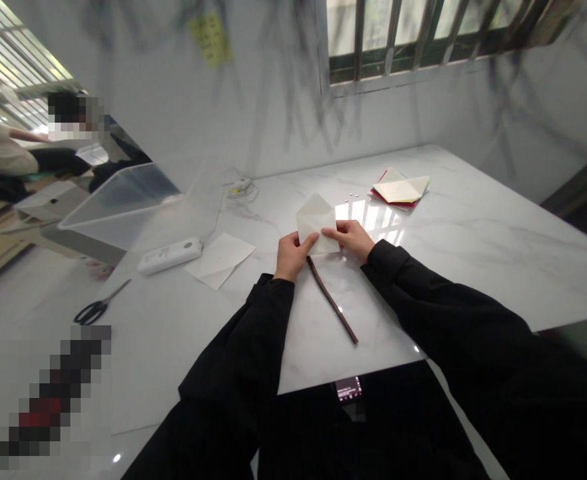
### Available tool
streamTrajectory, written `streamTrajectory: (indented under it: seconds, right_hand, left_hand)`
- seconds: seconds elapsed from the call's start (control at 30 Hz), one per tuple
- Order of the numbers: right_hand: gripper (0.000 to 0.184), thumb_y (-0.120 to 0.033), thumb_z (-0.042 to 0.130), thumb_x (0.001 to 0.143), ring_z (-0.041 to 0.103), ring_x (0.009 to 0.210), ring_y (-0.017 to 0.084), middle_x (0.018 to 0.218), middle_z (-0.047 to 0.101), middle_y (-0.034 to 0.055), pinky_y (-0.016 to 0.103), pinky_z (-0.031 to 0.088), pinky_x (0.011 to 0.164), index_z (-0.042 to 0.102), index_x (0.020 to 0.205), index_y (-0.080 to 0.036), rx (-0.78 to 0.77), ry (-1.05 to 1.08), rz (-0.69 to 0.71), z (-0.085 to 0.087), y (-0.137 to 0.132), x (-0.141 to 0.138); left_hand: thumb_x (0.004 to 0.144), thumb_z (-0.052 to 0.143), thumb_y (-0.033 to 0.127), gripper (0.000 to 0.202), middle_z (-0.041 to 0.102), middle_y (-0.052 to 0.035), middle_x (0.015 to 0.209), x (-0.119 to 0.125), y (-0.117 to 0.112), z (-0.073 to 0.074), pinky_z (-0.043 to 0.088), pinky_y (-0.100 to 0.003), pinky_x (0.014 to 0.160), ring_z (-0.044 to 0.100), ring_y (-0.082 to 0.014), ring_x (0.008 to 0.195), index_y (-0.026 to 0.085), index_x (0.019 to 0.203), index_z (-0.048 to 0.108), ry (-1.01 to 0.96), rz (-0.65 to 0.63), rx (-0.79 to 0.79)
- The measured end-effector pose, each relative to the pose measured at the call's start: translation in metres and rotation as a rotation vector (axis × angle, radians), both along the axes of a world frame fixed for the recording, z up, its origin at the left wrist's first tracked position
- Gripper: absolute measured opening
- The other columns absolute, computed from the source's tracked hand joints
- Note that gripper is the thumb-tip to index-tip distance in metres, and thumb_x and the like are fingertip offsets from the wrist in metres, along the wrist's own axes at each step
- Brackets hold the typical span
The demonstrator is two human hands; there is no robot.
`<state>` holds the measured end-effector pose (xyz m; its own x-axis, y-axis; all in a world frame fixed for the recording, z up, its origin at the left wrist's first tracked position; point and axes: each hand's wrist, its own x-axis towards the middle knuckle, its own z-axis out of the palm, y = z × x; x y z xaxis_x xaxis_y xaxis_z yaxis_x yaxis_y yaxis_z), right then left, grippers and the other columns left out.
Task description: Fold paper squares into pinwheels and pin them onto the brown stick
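Both of my hands pinch a folded piece of white paper (316,218) held just above the white marble table (473,253). My left hand (292,255) grips its lower left edge with fingers curled. My right hand (353,238) grips the lower right edge, thumb on top. A thin dark brown stick (332,300) lies on the table just below the paper, running toward me between my black sleeves.
A flat white sheet (220,259) and a white rectangular device (170,256) lie to the left, black scissors (98,308) further left. A stack of coloured papers (400,190) sits at the back right. A clear plastic box (123,203) stands back left; a person sits beyond it.
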<state>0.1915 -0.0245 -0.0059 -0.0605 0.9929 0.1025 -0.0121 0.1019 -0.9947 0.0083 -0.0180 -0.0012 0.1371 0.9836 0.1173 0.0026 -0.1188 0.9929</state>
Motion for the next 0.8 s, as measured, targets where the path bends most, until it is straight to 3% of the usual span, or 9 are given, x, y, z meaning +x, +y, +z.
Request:
streamTrajectory:
  seconds: [0.57,0.8]
  right_hand:
    - [0.053,-0.063,0.083,0.072,0.047,0.053,0.010,0.065,0.065,0.0011,0.025,0.038,0.050,0.075,0.083,-0.012,-0.009,-0.050,0.059,0.005,-0.005,0.001]
    - [0.048,-0.055,0.088,0.066,0.059,0.061,0.014,0.065,0.067,0.0026,0.026,0.046,0.057,0.076,0.080,-0.011,-0.058,-0.069,0.102,0.011,-0.009,-0.001]
  left_hand:
    - [0.074,0.082,0.059,0.051,0.079,-0.0107,0.089,-0.002,0.002,0.002,0.051,-0.030,0.067,0.069,-0.0224,0.075,0.011,0.091,0.080,0.125,0.075,0.072]
    - [0.074,0.082,0.058,0.050,0.078,-0.0089,0.084,-0.002,0.003,0.001,0.050,-0.029,0.067,0.068,-0.0216,0.074,0.011,0.091,0.080,0.116,0.112,0.071]
